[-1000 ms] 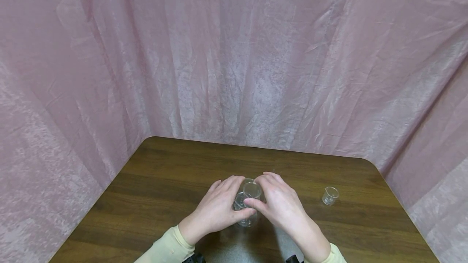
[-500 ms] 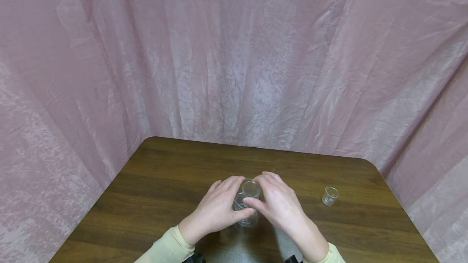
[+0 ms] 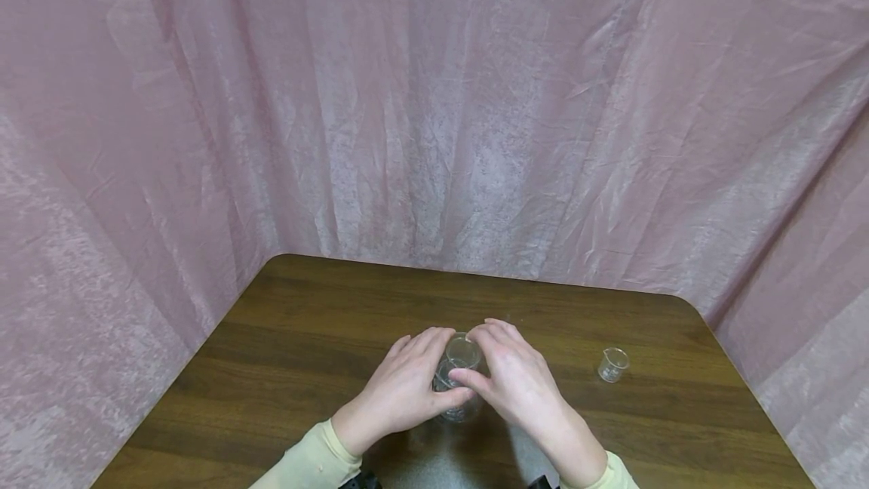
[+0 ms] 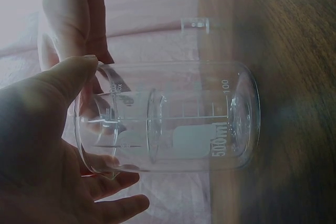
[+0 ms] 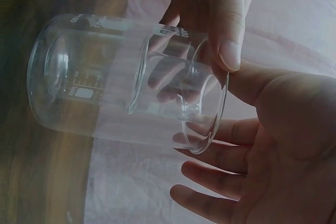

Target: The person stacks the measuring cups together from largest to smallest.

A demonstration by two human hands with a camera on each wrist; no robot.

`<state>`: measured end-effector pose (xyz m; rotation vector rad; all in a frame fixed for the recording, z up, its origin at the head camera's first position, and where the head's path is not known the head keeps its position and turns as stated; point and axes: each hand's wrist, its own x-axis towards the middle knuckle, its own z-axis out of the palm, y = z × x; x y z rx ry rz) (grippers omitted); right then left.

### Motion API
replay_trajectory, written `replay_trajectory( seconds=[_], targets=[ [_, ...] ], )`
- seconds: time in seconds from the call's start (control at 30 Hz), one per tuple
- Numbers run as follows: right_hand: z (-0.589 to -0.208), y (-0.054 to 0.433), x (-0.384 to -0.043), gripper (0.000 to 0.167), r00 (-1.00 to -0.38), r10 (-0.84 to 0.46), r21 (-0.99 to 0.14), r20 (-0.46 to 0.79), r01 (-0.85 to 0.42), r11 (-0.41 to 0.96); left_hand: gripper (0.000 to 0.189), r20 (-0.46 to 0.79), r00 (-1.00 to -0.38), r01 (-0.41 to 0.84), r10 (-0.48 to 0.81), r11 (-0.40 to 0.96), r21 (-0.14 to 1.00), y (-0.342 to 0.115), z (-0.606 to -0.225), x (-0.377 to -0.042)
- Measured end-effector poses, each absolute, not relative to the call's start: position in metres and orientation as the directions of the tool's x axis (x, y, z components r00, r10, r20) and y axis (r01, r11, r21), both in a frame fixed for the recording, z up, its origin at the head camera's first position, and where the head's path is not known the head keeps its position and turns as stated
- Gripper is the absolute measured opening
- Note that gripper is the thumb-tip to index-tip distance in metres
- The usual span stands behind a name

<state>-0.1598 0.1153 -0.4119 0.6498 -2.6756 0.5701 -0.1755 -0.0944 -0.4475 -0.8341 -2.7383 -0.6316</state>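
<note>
A large clear glass beaker [image 4: 194, 140], marked 500 ml, stands upright on the table. My left hand [image 3: 406, 387] holds it near its rim, thumb on the near side and fingers round the far side. My right hand [image 3: 519, 376] grips a smaller glass beaker [image 3: 463, 351] near its top between thumb and fingers. The smaller beaker sits partly inside the large one, its base about midway down, as the right wrist view shows. More glass outlines and a white scale show low in the large beaker [image 5: 121, 135]; whether another vessel is inside, I cannot tell.
A tiny glass beaker [image 3: 613, 366] stands apart on the right side of the brown wooden table [image 3: 305, 308]. Pink curtains [image 3: 434, 112] hang behind the table and along both sides.
My right hand has shifted slightly left, carrying the smaller beaker with it over the large beaker's mouth. My left hand and the tiny beaker have stayed in place.
</note>
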Motion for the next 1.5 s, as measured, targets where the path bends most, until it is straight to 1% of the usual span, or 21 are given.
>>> replay_trajectory(
  seconds=[0.2,0.43,0.8,1.13,1.33,1.5],
  targets=[
    [-0.412,0.116,-0.161,0.049,-0.849,-0.366,-0.297,0.382,-0.488,0.821,0.084,0.34,-0.81,0.581,0.478,0.738,0.344,-0.095,-0.447,-0.176],
    [-0.41,0.116,-0.162,0.048,-0.862,-0.368,-0.318,0.35,-0.479,0.818,0.086,0.324,-0.816,0.574,0.479,0.739,0.353,-0.095,-0.448,-0.176],
    [-0.403,0.116,-0.169,0.048,-0.881,-0.386,-0.316,0.273,-0.461,0.829,0.087,0.309,-0.818,0.572,0.485,0.736,0.362,-0.095,-0.448,-0.177],
    [-0.398,0.114,-0.174,0.048,-0.869,-0.43,-0.305,0.246,-0.49,0.817,0.087,0.293,-0.821,0.57,0.491,0.736,0.364,-0.096,-0.448,-0.177],
    [-0.397,0.113,-0.176,0.048,-0.856,-0.456,-0.269,0.246,-0.512,0.816,0.085,0.298,-0.818,0.574,0.492,0.734,0.364,-0.096,-0.448,-0.176],
    [-0.395,0.11,-0.178,0.045,-0.854,-0.466,-0.251,0.232,-0.515,0.819,0.088,0.295,-0.82,0.57,0.49,0.741,0.354,-0.096,-0.447,-0.176]
  ],
)
